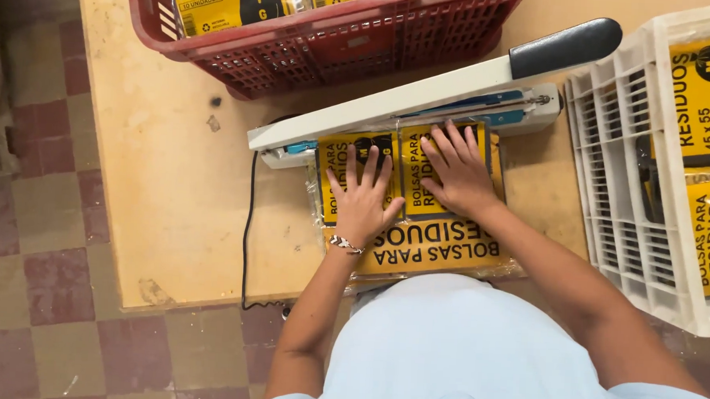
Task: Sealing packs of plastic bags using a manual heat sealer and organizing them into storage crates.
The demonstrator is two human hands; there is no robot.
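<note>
Both my hands lie flat, fingers spread, on a clear plastic pack of yellow-and-black bag packets (429, 244) on a wooden table. My left hand (361, 198) presses the left packet; a bead bracelet circles its wrist. My right hand (458, 170) presses the right packet, fingertips close to the jaw of a white heat sealer (423, 95). The sealer's arm, with a black handle (568, 43), is raised over the far end of the pack. That end of the pack rests at the sealer's blue base bar (486, 117).
A red plastic crate (338, 43) with similar yellow packets stands at the far side of the table (172, 175). A white crate (623, 187) with more packets stands on the right. A black cable (248, 227) runs off the near edge. Tiled floor lies to the left.
</note>
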